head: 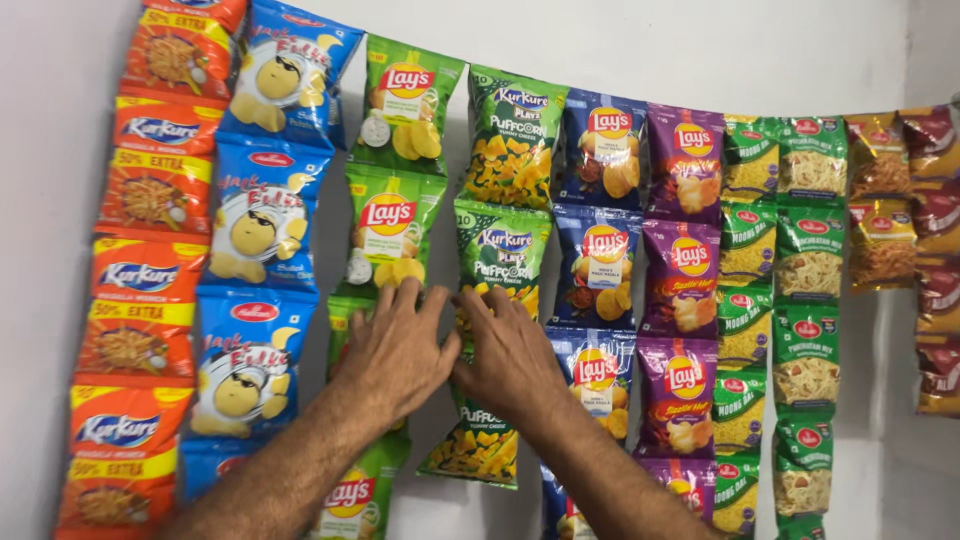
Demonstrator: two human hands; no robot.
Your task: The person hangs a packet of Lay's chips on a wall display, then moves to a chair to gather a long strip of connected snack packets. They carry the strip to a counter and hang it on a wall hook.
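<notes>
Strips of snack packets hang down a white wall. My left hand point(395, 350) lies on the light green chip packet strip point(385, 220), fingers spread over a packet. My right hand point(510, 355) rests on the dark green puffed-corn packet strip point(505, 250), fingertips at the seam between two packets. The two hands sit side by side, thumbs almost touching. Whether either hand pinches a packet edge is hidden by the fingers.
An orange packet strip point(150, 270) and a blue packet strip point(255, 230) hang at the left. Dark blue point(600, 260), purple point(685, 270), green point(800, 260) and maroon point(935, 250) packet strips hang at the right, along a line near the top.
</notes>
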